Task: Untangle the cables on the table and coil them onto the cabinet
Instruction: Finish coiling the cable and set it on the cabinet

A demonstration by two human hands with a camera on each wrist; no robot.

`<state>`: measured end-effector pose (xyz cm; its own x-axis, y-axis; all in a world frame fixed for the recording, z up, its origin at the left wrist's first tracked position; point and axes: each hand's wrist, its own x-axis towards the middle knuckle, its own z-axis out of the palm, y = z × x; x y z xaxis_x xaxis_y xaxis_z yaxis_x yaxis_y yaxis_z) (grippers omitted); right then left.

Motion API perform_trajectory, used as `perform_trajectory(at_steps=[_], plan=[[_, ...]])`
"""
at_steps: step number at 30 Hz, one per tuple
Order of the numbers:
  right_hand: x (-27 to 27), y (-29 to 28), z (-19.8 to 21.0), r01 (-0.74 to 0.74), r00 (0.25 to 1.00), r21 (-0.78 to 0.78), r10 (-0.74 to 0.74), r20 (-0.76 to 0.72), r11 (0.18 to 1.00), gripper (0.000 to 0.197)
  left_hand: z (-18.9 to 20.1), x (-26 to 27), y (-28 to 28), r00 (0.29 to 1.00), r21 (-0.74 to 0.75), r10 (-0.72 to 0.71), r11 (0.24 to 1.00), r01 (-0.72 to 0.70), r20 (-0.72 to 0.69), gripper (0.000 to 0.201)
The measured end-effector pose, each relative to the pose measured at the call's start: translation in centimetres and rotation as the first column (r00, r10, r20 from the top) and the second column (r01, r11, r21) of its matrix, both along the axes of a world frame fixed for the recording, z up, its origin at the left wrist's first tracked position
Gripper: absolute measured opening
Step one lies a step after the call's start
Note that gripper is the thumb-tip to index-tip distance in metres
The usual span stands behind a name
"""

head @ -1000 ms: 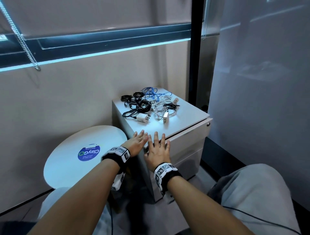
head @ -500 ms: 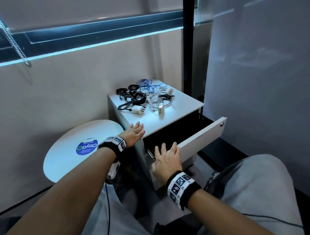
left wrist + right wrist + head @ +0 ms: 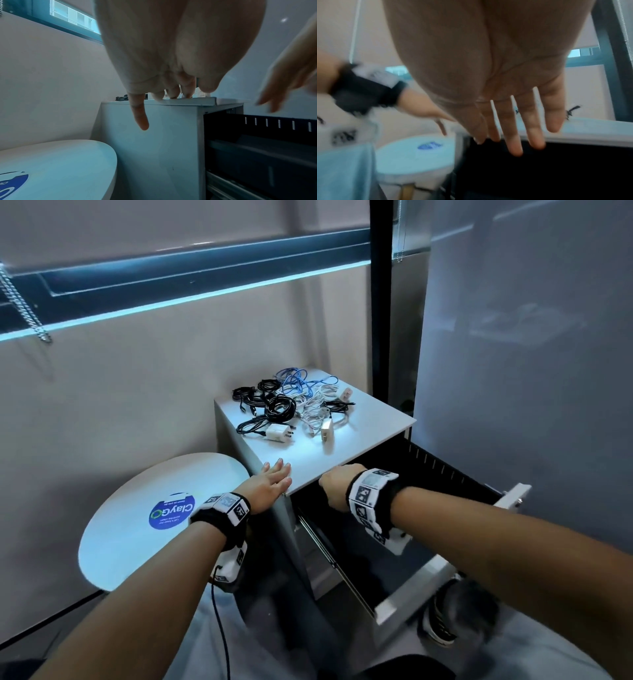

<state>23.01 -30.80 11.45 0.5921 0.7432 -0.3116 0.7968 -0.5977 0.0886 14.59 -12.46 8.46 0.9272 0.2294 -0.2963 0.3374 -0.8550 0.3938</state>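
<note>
The cabinet's drawer (image 3: 442, 570) now stands pulled wide open, both hands' grip slack, left hand (image 3: 270, 486) flat on the top, right hand (image 3: 337, 486) reaching in, tangled cables (image 3: 291, 405) untouched atop the cabinet (image 3: 370, 426).

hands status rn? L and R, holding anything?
Left hand: open, fingers flat on the cabinet top, holding nothing.
Right hand: open, fingers straight over the open drawer, holding nothing.

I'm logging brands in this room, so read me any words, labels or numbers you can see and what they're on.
"ClayGo": on the blue round sticker on the round white table, upside down from the head view.
Smaller lines on that sticker: too small to read.
Wristband markers: black-and-white patterns, not text.
Chargers and cables: no readable print.
</note>
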Motion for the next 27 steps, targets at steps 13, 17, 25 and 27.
perform_trajectory(at_steps=[13, 17, 25, 27], plan=[[4.3, 1.6, -11.5, 0.12, 0.98, -0.098, -0.133, -0.145, 0.988, 0.071, -1.3, -0.4, 0.6, 0.994, -0.103, 0.006, 0.995, 0.005, 0.11, 0.053], [4.2, 1.5, -10.4, 0.122, 0.988, -0.054, -0.127, -0.092, 0.991, 0.069, -2.3, -0.6, 0.8, 0.986, -0.153, 0.024, 0.988, 0.001, 0.166, 0.053], [3.1, 3.2, -13.0, 0.138, 0.967, -0.077, -0.151, -0.208, 0.987, 0.068, -4.0, -0.8, 0.7, 0.953, -0.228, 0.108, 0.973, -0.042, 0.284, 0.05], [3.1, 2.7, -13.6, 0.14, 0.967, -0.068, -0.151, -0.205, 0.988, 0.067, -4.2, -1.0, 0.6, 0.945, -0.237, 0.112, 0.971, -0.038, 0.306, 0.05]])
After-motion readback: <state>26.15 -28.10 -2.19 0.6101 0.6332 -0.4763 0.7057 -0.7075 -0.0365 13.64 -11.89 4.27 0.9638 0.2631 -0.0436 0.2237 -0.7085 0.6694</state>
